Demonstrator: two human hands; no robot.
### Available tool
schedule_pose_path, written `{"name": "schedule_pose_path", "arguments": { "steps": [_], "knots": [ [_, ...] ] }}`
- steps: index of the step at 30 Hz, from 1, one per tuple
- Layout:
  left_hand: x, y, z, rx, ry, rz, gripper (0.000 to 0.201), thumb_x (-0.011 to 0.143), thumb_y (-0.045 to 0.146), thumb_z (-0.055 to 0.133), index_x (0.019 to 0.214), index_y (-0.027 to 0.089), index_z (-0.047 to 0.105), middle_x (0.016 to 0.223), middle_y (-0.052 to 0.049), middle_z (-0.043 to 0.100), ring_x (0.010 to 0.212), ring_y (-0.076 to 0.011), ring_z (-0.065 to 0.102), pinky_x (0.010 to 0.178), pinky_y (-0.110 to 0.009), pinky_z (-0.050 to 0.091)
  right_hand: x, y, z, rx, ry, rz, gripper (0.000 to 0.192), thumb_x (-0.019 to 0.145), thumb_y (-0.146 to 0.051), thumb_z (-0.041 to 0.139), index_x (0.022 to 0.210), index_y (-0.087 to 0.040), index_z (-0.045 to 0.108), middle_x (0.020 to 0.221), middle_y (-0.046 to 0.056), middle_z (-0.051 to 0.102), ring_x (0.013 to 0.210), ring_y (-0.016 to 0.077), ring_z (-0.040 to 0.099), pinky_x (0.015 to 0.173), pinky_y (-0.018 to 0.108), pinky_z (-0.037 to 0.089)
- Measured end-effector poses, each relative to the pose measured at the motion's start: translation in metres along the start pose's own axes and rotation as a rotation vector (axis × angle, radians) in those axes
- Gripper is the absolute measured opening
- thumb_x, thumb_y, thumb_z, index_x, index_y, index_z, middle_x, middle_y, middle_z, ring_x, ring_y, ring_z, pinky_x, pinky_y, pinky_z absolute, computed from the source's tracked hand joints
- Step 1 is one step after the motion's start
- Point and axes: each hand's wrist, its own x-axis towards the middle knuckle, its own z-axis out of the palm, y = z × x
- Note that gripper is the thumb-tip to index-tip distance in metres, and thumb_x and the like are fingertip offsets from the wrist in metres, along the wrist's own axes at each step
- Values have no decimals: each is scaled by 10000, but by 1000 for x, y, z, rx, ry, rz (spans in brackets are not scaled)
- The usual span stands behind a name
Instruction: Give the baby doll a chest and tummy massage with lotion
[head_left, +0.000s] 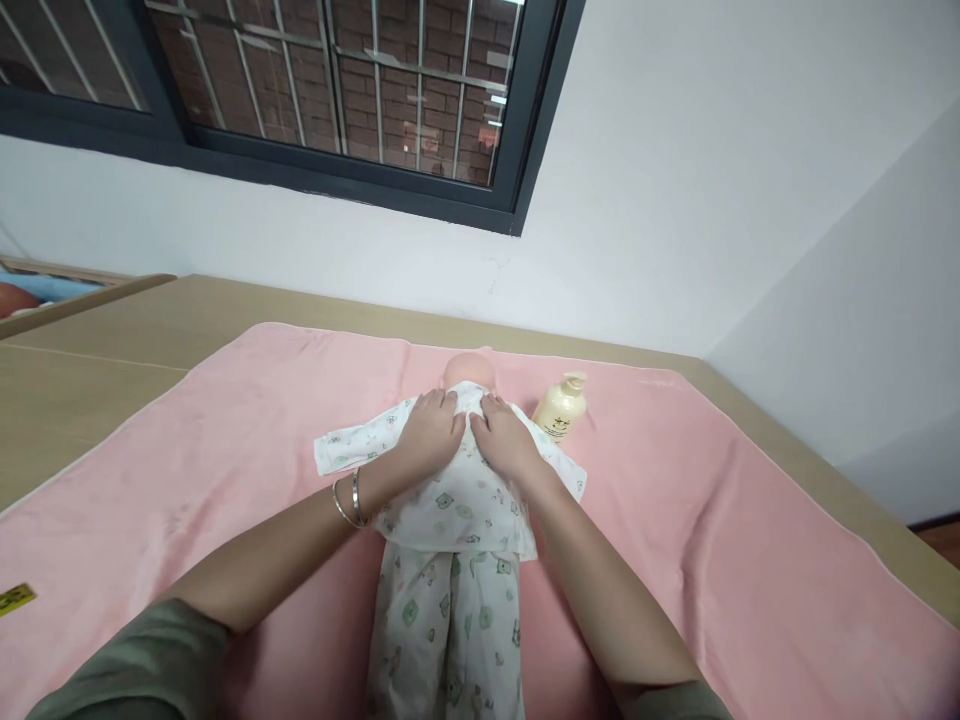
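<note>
A tan worktop (pixel 97 340) runs to the white wall, and a pink towel (pixel 720 520) is spread over most of it, its far edge lying close to the worktop's far edge. On the middle of the towel lies a baby doll (pixel 450 520), on its back, its head toward the far edge and its legs toward the near edge where I stand. It wears a white printed top (pixel 457 505) with both sleeves spread out sideways, and matching printed trousers (pixel 446 630) that run off the near edge of the view.

My left hand (pixel 431 432) rests flat on the doll's chest, just below the neck, fingers (pixel 442 405) spread and laid on the cloth, gripping nothing. Two thin bangles (pixel 346 500) sit on that wrist. My right hand (pixel 504 435) lies beside it on the other half of the chest, also open and pressed flat on the top; the two hands almost touch at the collar.

A cream pump bottle (pixel 561 408) stands on the towel just beside the doll's shoulder, on my right, toward the far edge. A small yellow tag (pixel 15 598) lies at the towel's left edge.
</note>
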Motion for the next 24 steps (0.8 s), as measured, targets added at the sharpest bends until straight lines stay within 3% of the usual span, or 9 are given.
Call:
{"name": "schedule_pose_path", "arguments": {
  "steps": [5,9,13,16,20,24],
  "knots": [
    [-17,17,4,84,73,40,463,964,239,413,1373,54,527,1419,-249,580,1380,-372,495,1145,-538,387,13,19,-3,21,-22,75,570,1071,-414,331,1499,-65,471,1615,186,402,1529,287,317,1234,423,238],
    [-3,6,-8,-26,-23,-7,371,963,242,395,1210,84,623,1211,-209,694,1190,-328,624,1049,-474,478,-4,-9,5,-122,22,60,577,1065,-317,311,1534,6,398,1585,243,423,1516,305,339,1240,440,209],
    [9,-3,-19,-62,-86,-80,356,989,288,351,1051,125,661,1052,-167,736,995,-297,680,916,-432,531,-19,-30,11,-117,31,-26,580,1053,-293,325,1538,21,389,1604,251,387,1532,319,300,1247,442,202],
    [2,4,-15,30,-34,-40,356,978,249,358,1102,105,659,1107,-178,729,1070,-304,664,989,-438,503,-12,-20,8,-33,43,-31,535,1064,-289,301,1501,-24,458,1579,219,444,1505,296,350,1226,419,253],
    [-16,20,-1,140,88,28,433,975,252,394,1301,41,586,1330,-231,646,1286,-349,570,1121,-488,419,8,9,1,50,46,25,477,1078,-330,305,1394,-87,567,1477,178,571,1412,265,473,1177,376,320],
    [-18,21,1,106,98,58,426,966,244,405,1309,62,579,1360,-226,626,1314,-347,551,1133,-497,410,13,14,2,-3,37,43,526,1079,-333,303,1470,-36,491,1553,201,484,1469,276,404,1209,372,268]
  ]
}}
